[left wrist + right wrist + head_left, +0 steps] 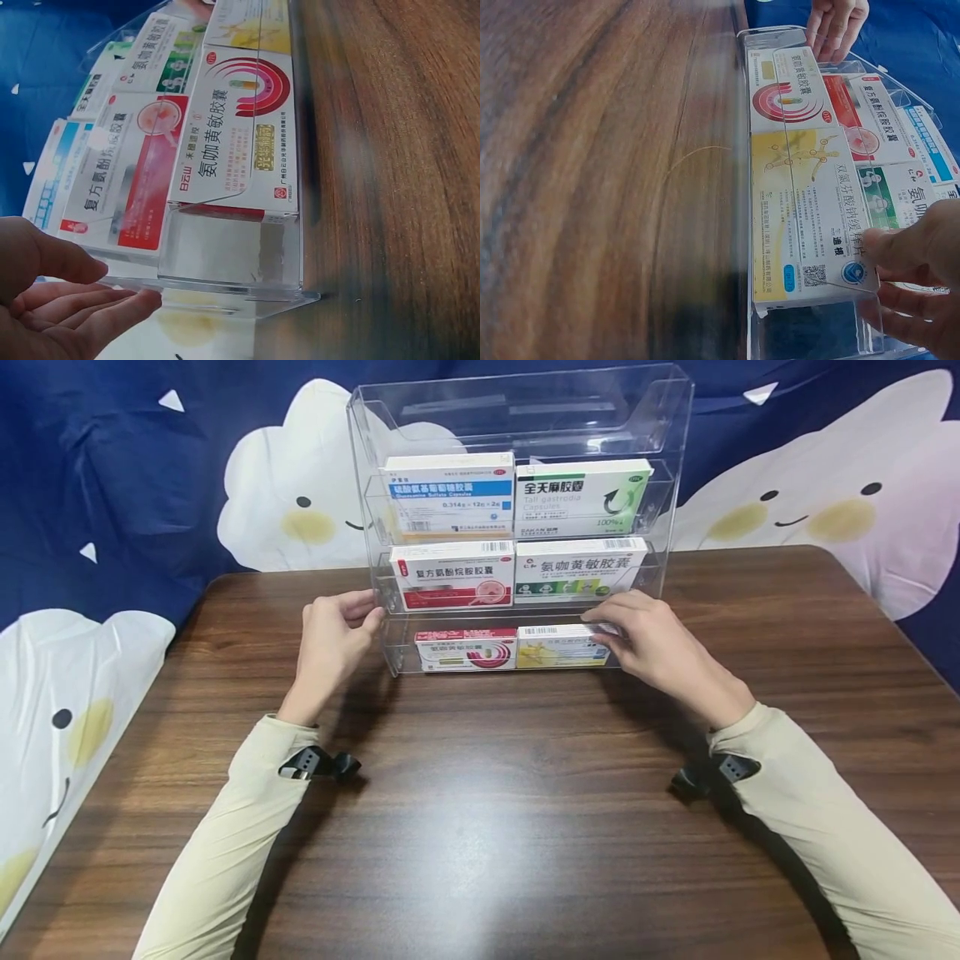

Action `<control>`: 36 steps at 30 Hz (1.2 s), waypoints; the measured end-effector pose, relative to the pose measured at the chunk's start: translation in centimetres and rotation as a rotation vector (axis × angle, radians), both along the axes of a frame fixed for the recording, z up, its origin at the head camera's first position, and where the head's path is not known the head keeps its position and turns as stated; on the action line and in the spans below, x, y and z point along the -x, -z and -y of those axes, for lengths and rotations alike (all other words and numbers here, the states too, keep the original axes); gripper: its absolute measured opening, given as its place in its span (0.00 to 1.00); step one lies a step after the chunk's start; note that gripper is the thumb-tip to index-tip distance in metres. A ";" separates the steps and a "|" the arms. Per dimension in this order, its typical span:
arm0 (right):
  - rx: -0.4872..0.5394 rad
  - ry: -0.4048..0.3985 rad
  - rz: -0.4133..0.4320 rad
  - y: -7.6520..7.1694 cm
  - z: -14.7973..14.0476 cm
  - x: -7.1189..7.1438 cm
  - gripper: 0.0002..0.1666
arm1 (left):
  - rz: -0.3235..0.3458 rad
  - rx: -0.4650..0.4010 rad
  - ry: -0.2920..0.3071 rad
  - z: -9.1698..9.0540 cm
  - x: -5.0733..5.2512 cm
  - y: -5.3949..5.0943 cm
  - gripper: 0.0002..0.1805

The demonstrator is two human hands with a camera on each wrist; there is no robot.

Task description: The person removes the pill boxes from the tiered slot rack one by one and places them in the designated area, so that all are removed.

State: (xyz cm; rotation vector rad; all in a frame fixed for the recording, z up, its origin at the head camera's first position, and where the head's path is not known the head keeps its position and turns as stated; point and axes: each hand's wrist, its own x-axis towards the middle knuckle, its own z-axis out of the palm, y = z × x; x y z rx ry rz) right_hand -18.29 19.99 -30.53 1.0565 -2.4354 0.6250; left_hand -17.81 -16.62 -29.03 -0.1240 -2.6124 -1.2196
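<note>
Head view, from the left: the side edge of a clear tiered rack is pinched between the thumb and fingers of the left hand. By the rack, stood upright on the wooden surface, six medicine boxes are held in two columns. In the left column, a blue-and-white box is set above a red-and-white box, with a pink-arc box at the bottom. In the right column, a green-and-white box, a second green-marked box and, lowest, a yellow-and-white box are stacked tier by tier. This last box's upper right corner is touched by the bent right hand; whether it is gripped cannot be told.
</note>
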 end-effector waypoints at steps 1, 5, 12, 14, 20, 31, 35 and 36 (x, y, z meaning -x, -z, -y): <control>-0.006 0.001 0.007 0.0 0.0 0.0 0.13 | 0.002 0.006 -0.002 0.0 0.0 0.0 0.16; -0.039 0.016 0.056 0.0 0.0 -0.1 0.13 | 0.003 0.038 -0.012 -0.1 0.0 -0.1 0.16; -0.074 0.053 0.098 0.0 0.2 -0.2 0.14 | -0.015 0.065 -0.023 -0.1 0.0 -0.1 0.15; -0.083 0.060 0.105 0.1 0.2 -0.2 0.13 | -0.015 0.067 -0.027 -0.2 0.0 -0.1 0.15; -0.083 0.062 0.119 -0.1 0.2 -0.1 0.12 | -0.011 0.060 -0.022 -0.2 0.1 -0.1 0.15; 0.043 0.026 0.050 -2.0 -0.3 -0.8 0.15 | -0.032 0.061 -0.012 -0.2 0.0 -0.2 0.16; 0.106 0.042 0.070 -2.8 -0.5 -1.3 0.16 | -0.036 0.067 -0.010 -0.2 0.0 -0.2 0.16; 0.119 0.051 0.079 -3.0 -0.5 -1.4 0.16 | -0.037 0.070 -0.008 -0.2 0.0 -0.2 0.15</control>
